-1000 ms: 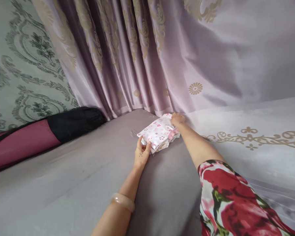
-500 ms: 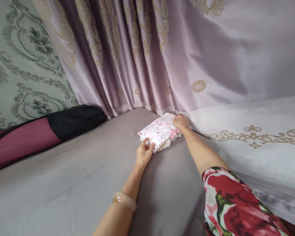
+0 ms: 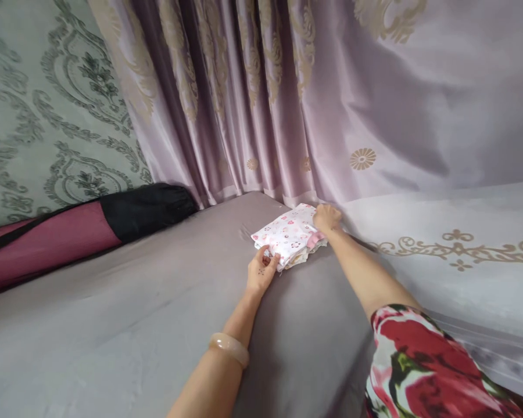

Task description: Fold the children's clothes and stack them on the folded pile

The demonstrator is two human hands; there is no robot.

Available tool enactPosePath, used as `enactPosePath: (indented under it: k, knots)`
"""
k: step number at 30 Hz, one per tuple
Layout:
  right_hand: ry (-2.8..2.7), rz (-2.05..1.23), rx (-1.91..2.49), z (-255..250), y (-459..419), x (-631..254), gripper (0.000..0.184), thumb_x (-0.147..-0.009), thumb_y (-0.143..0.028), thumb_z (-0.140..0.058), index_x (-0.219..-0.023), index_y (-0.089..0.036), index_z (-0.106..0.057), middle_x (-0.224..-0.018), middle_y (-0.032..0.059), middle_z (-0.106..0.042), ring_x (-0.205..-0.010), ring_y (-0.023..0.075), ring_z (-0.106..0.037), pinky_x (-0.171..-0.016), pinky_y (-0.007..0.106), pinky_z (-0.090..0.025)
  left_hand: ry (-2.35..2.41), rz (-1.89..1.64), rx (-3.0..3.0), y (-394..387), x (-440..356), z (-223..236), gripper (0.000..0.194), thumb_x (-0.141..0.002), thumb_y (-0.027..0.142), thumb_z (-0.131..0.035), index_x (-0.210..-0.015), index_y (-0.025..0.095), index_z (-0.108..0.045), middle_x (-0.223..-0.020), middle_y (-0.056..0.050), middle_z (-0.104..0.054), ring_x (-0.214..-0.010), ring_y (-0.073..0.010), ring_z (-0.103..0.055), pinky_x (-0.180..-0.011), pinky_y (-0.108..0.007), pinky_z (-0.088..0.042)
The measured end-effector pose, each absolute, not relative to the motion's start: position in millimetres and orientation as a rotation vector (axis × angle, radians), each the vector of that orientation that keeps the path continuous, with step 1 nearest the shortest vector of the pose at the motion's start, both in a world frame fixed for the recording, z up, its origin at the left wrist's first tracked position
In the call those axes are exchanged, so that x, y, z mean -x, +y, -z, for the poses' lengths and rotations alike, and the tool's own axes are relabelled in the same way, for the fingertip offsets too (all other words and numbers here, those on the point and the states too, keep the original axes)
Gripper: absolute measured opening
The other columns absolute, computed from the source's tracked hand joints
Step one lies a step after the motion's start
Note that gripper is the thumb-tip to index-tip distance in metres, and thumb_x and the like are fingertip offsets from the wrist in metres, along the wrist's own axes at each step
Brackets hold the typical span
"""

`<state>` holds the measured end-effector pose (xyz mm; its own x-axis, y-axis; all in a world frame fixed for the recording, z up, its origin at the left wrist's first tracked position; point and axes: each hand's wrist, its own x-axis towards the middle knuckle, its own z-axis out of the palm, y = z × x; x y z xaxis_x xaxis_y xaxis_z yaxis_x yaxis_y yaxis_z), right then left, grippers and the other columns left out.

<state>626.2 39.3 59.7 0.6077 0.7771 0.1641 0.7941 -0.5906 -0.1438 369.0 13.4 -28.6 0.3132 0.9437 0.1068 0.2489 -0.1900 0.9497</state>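
Note:
A stack of folded clothes (image 3: pixel 287 232) lies on the grey bed sheet (image 3: pixel 113 325); its top piece is white with small pink and red prints and a pink trim, and paler layers show beneath. My left hand (image 3: pixel 262 270) grips the near left corner, thumb and fingers around the edge. At the far right corner, my right hand (image 3: pixel 328 219) has its fingers curled closed on the fabric; its fingertips are partly hidden. A pale bangle (image 3: pixel 229 349) circles my left forearm, and a red floral sleeve (image 3: pixel 427 360) covers my right upper arm.
Along the left wall lies a long maroon and black bag (image 3: pixel 148 212). Purple curtains (image 3: pixel 226 104) with gold patterns hang behind the bed and down its right side. Green patterned wallpaper (image 3: pixel 70 98) covers the left wall.
The camera view has turned slightly left, so everything sits a little farther right in the picture. Both hands keep the same hold on the folded clothes.

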Motion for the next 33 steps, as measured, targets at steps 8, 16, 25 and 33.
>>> enactPosePath:
  k: [8,16,25,33]
  knots:
    - [-1.782,0.078,2.347,-28,36,-557,0.05,-0.1,-0.044,-0.025,-0.14,-0.025,-0.047,-0.151,0.0099,-0.038,-0.142,0.0308,-0.024,-0.111,0.059,-0.022,0.885,-0.983,-1.449,20,-363,40,0.044,-0.083,0.034,-0.063,-0.123,0.018,-0.058,-0.063,0.006,-0.053,-0.057,-0.0096,-0.053,-0.061,-0.021,-0.046]
    - [-1.719,-0.043,2.456,-34,37,-555,0.051,-0.098,-0.042,-0.024,-0.143,-0.027,-0.043,-0.153,0.0084,-0.035,-0.142,0.0297,-0.024,-0.11,0.063,-0.021,0.914,-0.768,-1.3,-10,-295,18,0.018,-0.079,0.017,-0.065,-0.097,0.014,-0.067,-0.068,0.001,-0.064,-0.061,-0.0099,-0.061,-0.066,-0.023,-0.051]
    - [-1.784,0.128,2.423,-25,50,-507,0.054,-0.094,-0.042,-0.027,-0.127,-0.015,-0.061,-0.133,0.0198,-0.054,-0.126,0.0353,-0.046,-0.099,0.055,-0.039,1.031,-0.633,-1.155,-11,-167,0,0.017,-0.081,0.03,-0.067,-0.08,0.013,-0.064,-0.061,-0.003,-0.065,-0.049,-0.0104,-0.06,-0.054,-0.023,-0.049]
    - [-1.782,0.262,2.341,7,52,-484,0.068,-0.087,-0.053,-0.014,-0.144,-0.03,-0.043,-0.13,0.0244,-0.054,-0.13,0.0368,-0.042,-0.098,0.059,-0.031,1.068,-0.686,-1.144,-16,-99,6,0.02,-0.082,0.033,-0.067,-0.08,0.014,-0.063,-0.06,-0.001,-0.065,-0.052,-0.0104,-0.062,-0.057,-0.024,-0.05]
